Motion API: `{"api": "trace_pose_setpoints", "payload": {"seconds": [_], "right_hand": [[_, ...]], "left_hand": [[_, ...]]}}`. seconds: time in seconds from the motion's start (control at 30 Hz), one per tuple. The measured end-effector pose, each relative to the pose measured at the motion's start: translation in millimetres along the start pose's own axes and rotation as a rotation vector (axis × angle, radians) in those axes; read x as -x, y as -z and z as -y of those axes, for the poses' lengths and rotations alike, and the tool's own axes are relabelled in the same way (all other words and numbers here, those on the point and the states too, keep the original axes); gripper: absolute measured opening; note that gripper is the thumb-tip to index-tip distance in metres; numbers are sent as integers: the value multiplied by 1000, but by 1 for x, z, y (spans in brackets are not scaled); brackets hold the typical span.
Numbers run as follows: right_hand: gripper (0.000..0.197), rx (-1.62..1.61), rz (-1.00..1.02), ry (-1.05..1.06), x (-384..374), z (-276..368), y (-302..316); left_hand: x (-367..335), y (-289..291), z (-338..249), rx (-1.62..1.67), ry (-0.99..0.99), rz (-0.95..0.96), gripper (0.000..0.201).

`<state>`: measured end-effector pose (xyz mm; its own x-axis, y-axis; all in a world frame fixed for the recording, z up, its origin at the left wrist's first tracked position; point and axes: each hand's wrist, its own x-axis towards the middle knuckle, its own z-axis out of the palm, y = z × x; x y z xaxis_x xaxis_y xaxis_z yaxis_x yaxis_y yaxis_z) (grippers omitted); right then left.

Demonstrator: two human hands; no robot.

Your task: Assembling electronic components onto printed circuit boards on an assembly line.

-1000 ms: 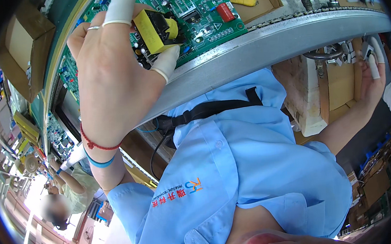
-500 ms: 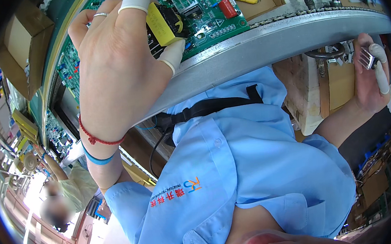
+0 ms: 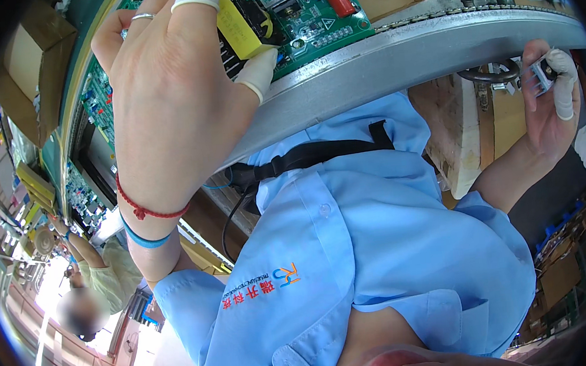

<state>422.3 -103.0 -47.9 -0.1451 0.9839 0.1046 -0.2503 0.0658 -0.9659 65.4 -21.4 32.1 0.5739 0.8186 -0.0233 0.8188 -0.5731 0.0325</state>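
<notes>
"What's the left hand (image 3: 169,96) on?"
"Its thumb lies against the yellow transformer (image 3: 238,30) on the green circuit board (image 3: 320,42). The index fingertip is out of view; I can't tell whether it grips."
"The right hand (image 3: 553,111)?"
"Clamped on a small finned heat sink (image 3: 541,78), near the grey metal rail (image 3: 366,64)."
</notes>
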Motion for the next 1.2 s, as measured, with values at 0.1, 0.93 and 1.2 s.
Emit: {"api": "trace_pose_setpoints", "payload": {"seconds": [0.1, 0.93, 1.2], "right_hand": [[31, 126, -40, 27, -2, -5, -3], [36, 214, -45, 48, -20, 1, -19], [53, 537, 32, 51, -50, 163, 154]], "left_hand": [[-3, 6, -9, -2, 69, 54, 93], [-12, -8, -10, -4, -89, -4, 44], [-6, 98, -120, 51, 371, -461, 18]]}}
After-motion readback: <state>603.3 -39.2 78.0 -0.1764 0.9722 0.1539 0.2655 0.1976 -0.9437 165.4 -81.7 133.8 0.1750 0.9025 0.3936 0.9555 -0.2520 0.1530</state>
